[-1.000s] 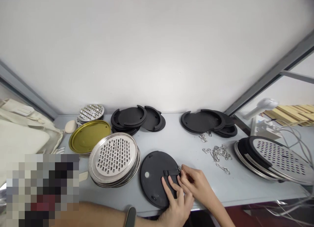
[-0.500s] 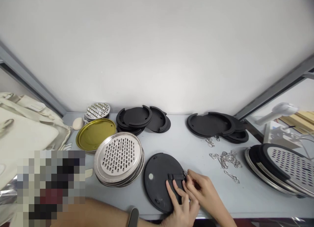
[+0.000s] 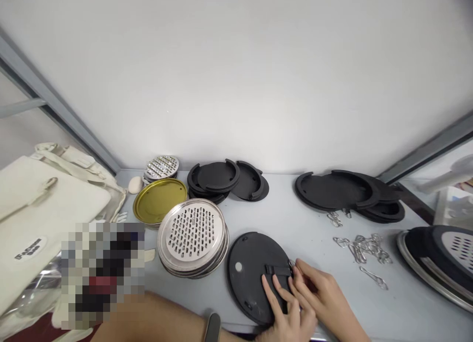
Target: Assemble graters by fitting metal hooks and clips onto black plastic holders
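A round black disc (image 3: 247, 283) lies on the grey table near its front edge, with a pale round spot and a raised black strap-like piece (image 3: 280, 270) on it. My left hand (image 3: 290, 310) rests on the disc, two fingers spread over its surface and the others beside the strap's right end. At the disc's right edge my right hand (image 3: 321, 288) pinches a small metal clip (image 3: 291, 263), mostly hidden by the fingertips. Several wire clips (image 3: 365, 248) lie loose to the right.
Stacked perforated metal discs (image 3: 194, 233), a gold plate (image 3: 159, 200) and black rimmed discs (image 3: 218, 176) stand left and behind. More black discs (image 3: 336, 190) are back right; an oval stack (image 3: 436, 263) sits far right. A cream bag (image 3: 48, 199) is at the left.
The view has shifted, so everything appears further right. Both hands stay at the same place on the black disc, with only slight finger movement.
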Action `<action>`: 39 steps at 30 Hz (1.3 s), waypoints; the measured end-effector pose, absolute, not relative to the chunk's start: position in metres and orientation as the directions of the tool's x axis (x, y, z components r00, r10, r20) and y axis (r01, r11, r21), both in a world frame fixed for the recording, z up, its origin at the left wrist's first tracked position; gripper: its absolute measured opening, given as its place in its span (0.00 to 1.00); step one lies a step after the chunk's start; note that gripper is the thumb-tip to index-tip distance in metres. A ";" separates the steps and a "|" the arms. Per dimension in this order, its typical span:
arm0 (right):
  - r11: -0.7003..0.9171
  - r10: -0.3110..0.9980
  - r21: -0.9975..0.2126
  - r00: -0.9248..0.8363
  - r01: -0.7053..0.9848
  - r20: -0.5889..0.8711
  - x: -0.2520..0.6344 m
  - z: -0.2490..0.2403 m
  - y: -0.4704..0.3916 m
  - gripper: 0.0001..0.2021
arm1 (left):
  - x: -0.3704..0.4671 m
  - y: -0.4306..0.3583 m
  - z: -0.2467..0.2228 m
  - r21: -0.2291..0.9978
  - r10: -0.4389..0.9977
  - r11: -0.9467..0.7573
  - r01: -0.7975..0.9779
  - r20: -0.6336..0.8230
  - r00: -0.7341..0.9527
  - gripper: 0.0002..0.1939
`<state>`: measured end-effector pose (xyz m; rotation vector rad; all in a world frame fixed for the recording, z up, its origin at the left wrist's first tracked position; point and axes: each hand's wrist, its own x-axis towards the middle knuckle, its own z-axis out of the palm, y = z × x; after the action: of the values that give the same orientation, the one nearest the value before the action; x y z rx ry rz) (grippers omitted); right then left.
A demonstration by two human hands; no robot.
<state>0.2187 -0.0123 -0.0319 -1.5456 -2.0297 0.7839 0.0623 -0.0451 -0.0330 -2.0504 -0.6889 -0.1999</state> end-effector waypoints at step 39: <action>0.178 0.972 -0.681 -0.233 0.710 0.011 0.218 -0.033 -0.012 0.16 | 0.065 -0.045 -0.034 -0.621 0.430 -0.471 0.626 0.459 0.778 0.19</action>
<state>0.2184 -0.0124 -0.0328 -1.5808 -2.0135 0.7815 0.0652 -0.0455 -0.0338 -2.1380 -0.7831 -0.3023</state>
